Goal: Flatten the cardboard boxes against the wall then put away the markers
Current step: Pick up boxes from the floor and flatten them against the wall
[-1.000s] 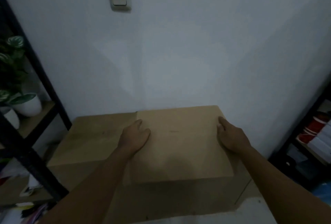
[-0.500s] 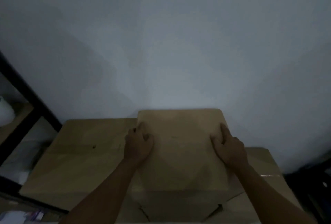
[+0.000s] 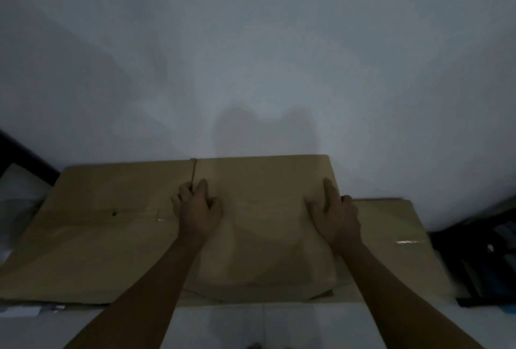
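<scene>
From the head camera, the person leans over a cardboard box (image 3: 265,209) lying against the wall (image 3: 251,55), with more cardboard (image 3: 97,223) spread to the left and a further sheet (image 3: 391,223) to the right. The left hand (image 3: 196,209) rests on the box's left edge with its fingers curled at the seam, though whether it pinches the edge cannot be told; the right hand (image 3: 333,213) lies flat with its fingers spread, pressing on the right side. The step in hand looks like the flattening. The next move probably calls for firm, even downward pressure until the panel lies flat. No markers are in view.
</scene>
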